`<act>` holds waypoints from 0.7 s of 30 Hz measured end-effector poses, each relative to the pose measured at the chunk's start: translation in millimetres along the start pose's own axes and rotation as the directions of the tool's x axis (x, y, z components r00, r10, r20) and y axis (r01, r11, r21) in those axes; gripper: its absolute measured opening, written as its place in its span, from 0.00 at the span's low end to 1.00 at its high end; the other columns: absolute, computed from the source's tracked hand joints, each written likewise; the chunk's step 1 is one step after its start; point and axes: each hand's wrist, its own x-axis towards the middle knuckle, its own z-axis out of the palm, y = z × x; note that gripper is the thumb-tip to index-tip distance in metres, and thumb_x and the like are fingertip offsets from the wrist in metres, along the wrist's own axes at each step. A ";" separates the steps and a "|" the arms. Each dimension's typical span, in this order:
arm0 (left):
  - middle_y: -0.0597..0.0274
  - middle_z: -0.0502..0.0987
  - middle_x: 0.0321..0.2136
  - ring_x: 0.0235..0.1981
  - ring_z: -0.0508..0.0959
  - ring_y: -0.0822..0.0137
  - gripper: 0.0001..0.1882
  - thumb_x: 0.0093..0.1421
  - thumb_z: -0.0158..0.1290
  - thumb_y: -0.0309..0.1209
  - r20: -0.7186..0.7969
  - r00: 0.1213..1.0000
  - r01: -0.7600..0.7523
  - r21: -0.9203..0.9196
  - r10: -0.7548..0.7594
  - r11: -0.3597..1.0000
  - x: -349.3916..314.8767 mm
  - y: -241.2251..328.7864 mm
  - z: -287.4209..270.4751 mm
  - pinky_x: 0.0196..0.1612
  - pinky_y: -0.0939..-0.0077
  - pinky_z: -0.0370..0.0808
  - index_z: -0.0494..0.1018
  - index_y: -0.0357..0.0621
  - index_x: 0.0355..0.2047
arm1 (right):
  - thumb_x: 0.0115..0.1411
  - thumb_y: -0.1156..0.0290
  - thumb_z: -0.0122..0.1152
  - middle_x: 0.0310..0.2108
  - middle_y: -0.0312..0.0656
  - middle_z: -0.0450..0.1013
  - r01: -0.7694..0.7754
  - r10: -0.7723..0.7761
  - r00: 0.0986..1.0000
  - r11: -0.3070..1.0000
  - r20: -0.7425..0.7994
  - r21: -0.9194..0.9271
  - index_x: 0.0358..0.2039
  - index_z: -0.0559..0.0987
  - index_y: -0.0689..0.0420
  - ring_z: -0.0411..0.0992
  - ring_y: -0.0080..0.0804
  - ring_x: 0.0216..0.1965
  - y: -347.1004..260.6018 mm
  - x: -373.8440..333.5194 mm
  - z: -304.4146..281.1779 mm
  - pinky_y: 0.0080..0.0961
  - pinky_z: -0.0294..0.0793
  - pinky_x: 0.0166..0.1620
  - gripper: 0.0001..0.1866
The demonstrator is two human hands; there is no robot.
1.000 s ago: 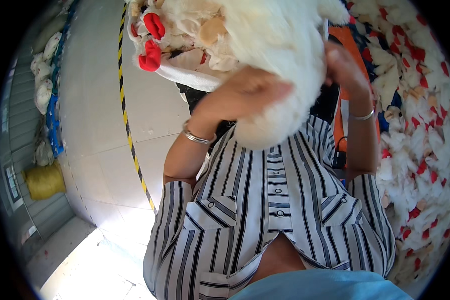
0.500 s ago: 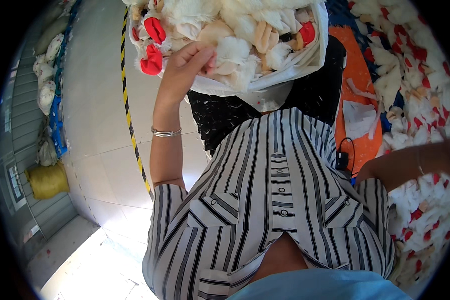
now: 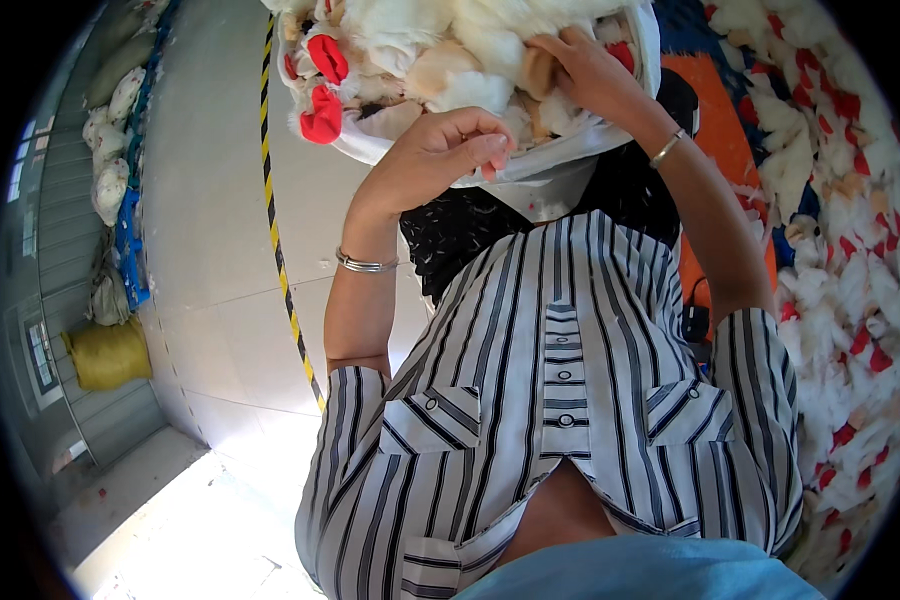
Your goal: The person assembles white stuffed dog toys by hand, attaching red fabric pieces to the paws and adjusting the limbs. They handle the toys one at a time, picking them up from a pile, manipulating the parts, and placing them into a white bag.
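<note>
On my lap rests a white cloth-lined container [image 3: 560, 150], heaped with white fluffy pieces [image 3: 495, 30], tan ones and red ones. My right hand [image 3: 595, 75] reaches into the pile, its fingers closed on a tan plush piece [image 3: 538, 72]. Above the container's near rim is my left hand [image 3: 440, 155], with its fingers loosely bent and the thumb a little apart. Nothing shows between them. Two red fabric pieces [image 3: 321, 115] lie at the container's left edge.
An orange sheet [image 3: 705, 110] lies to the right, beside a large heap of white, red and tan plush pieces [image 3: 850, 300]. Black-and-yellow tape [image 3: 282, 260] marks the floor on the left. Near the left wall stand a yellow sack [image 3: 108, 355] and several pale bundles.
My right hand has come from the far right into the container and taken hold of a tan piece. The left hand has moved right and slightly down, toward the near rim.
</note>
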 end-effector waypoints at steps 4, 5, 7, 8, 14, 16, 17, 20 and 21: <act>0.69 0.76 0.29 0.29 0.73 0.78 0.10 0.66 0.50 0.32 -0.001 0.997 -0.074 -0.002 0.074 0.997 -5.0 3.9 -1.9 0.33 0.83 0.70 0.75 0.38 0.37 | 0.56 0.73 0.62 0.42 0.45 0.74 -0.156 0.142 0.965 0.987 0.221 0.048 0.45 0.75 0.52 0.74 0.40 0.42 24.5 7.0 -11.0 0.29 0.74 0.45 0.15; 0.69 0.76 0.29 0.29 0.73 0.78 0.10 0.66 0.50 0.33 -0.030 0.997 -0.066 0.009 0.067 0.998 -9.3 4.2 -3.0 0.33 0.83 0.70 0.75 0.38 0.37 | 0.55 0.73 0.63 0.41 0.45 0.75 -0.184 0.150 0.942 0.979 0.301 0.090 0.44 0.75 0.52 0.74 0.40 0.42 21.4 9.7 -24.3 0.30 0.74 0.46 0.15; 0.69 0.77 0.29 0.29 0.73 0.78 0.10 0.66 0.51 0.33 -0.078 0.995 -0.059 0.030 0.061 0.998 -15.3 6.4 -6.7 0.33 0.83 0.70 0.76 0.38 0.37 | 0.54 0.78 0.64 0.37 0.44 0.77 -0.044 0.037 0.999 0.954 0.031 0.297 0.48 0.76 0.57 0.77 0.27 0.33 28.1 -8.9 -56.8 0.24 0.76 0.33 0.19; 0.69 0.77 0.30 0.30 0.74 0.78 0.10 0.66 0.51 0.33 -0.088 0.994 -0.062 0.048 0.066 0.997 -13.3 7.8 -8.1 0.34 0.83 0.70 0.75 0.39 0.38 | 0.56 0.75 0.64 0.37 0.43 0.77 0.060 -0.092 0.996 0.733 0.011 0.677 0.48 0.77 0.57 0.76 0.24 0.33 67.4 -11.1 -73.3 0.20 0.75 0.34 0.17; 0.60 0.77 0.43 0.46 0.76 0.72 0.20 0.63 0.56 0.33 -0.195 0.978 -0.086 -0.030 0.079 0.996 -4.3 5.4 -12.0 0.49 0.79 0.73 0.69 0.36 0.52 | 0.67 0.62 0.52 0.29 0.36 0.73 0.232 0.443 0.750 0.519 -0.491 0.823 0.49 0.77 0.60 0.73 0.23 0.31 -7.3 -32.4 -213.1 0.21 0.76 0.39 0.17; 0.58 0.73 0.50 0.51 0.73 0.69 0.29 0.58 0.61 0.33 -0.182 0.959 -0.204 0.085 0.217 0.975 2.7 0.7 -7.4 0.52 0.77 0.72 0.65 0.36 0.57 | 0.66 0.62 0.53 0.31 0.37 0.74 0.170 0.435 0.784 0.535 -0.443 0.828 0.49 0.77 0.60 0.73 0.24 0.32 -22.5 -28.5 -206.3 0.21 0.76 0.40 0.18; 0.58 0.71 0.53 0.54 0.72 0.68 0.34 0.56 0.63 0.32 -0.183 0.944 -0.252 0.144 0.276 0.957 5.8 -5.7 -7.1 0.54 0.77 0.71 0.63 0.36 0.59 | 0.66 0.62 0.53 0.32 0.37 0.74 0.138 0.437 0.800 0.533 -0.412 0.835 0.50 0.77 0.61 0.74 0.24 0.32 -25.3 -20.8 -191.4 0.21 0.76 0.40 0.18; 0.60 0.65 0.60 0.60 0.65 0.67 0.49 0.48 0.69 0.30 -0.194 0.919 -0.337 0.067 0.344 0.939 8.3 -5.6 7.8 0.56 0.71 0.71 0.54 0.40 0.66 | 0.66 0.62 0.54 0.35 0.38 0.75 0.031 0.458 0.821 0.561 -0.341 0.827 0.50 0.76 0.61 0.74 0.26 0.34 -44.8 -12.3 -178.7 0.21 0.76 0.40 0.18; 0.60 0.67 0.57 0.56 0.67 0.68 0.45 0.49 0.68 0.30 -0.257 0.870 -0.417 0.069 0.420 0.906 9.7 -0.5 13.8 0.53 0.72 0.73 0.56 0.39 0.64 | 0.66 0.62 0.54 0.36 0.38 0.75 -0.024 0.480 0.820 0.572 -0.311 0.820 0.50 0.76 0.61 0.75 0.26 0.35 -48.7 -13.3 -174.1 0.21 0.76 0.40 0.18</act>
